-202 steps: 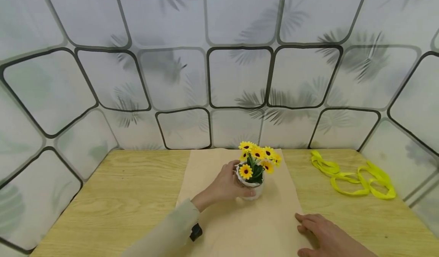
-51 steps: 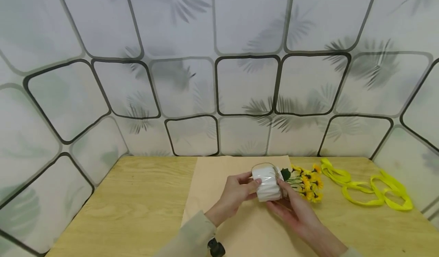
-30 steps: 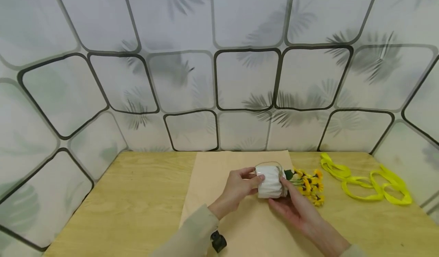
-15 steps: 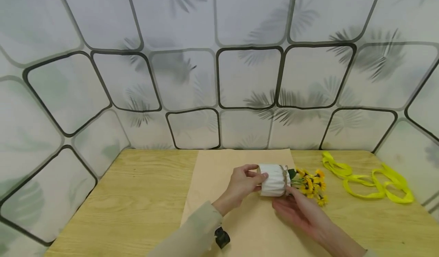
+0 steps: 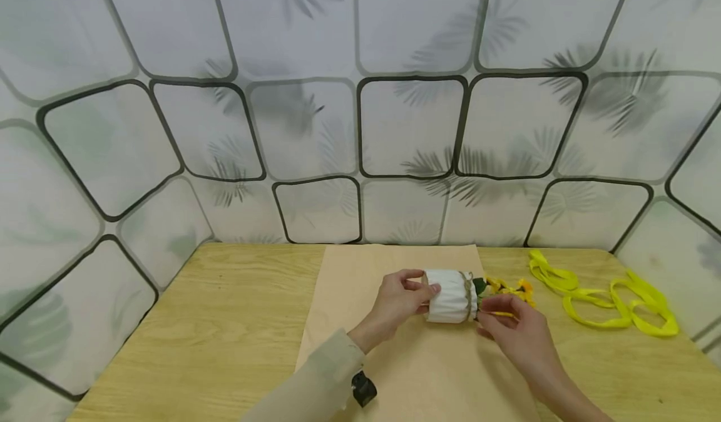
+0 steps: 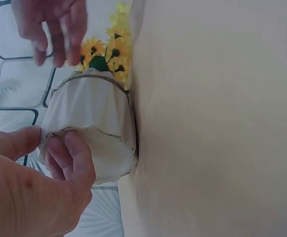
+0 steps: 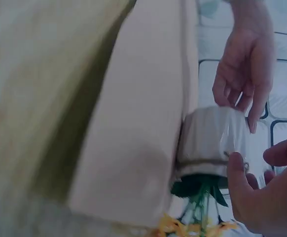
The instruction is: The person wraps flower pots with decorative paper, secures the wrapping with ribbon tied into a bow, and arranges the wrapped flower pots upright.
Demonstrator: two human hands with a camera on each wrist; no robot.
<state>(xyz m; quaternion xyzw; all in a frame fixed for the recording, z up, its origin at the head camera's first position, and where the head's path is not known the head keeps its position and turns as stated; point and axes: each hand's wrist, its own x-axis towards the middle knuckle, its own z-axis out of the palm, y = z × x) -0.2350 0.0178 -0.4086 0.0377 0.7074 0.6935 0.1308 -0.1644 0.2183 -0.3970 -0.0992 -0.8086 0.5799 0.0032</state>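
A white pleated flowerpot (image 5: 447, 297) lies on its side on the beige paper sheet (image 5: 417, 372), its mouth facing right. Twine circles it near the mouth. Yellow artificial sunflowers (image 5: 526, 286) with green leaves stick out of it to the right. My left hand (image 5: 394, 306) pinches the edge of the pot's base between thumb and fingers, as the left wrist view also shows. Beside the mouth is my right hand (image 5: 521, 334), fingers loosely bent, thumb apart from them. In the right wrist view its index fingertip (image 7: 235, 159) overlaps the twine; whether it touches is unclear.
A yellow ribbon (image 5: 537, 261) lies in loose loops at the right back of the wooden table (image 5: 236, 309). Behind stands a patterned wall covering (image 5: 315, 134). A black device (image 5: 363, 389) is on my left wrist.
Earlier the pot stood upright with my left hand on it; it now lies sideways, pointing right. My right hand has left its hold under the pot and moved right beside the flowers.
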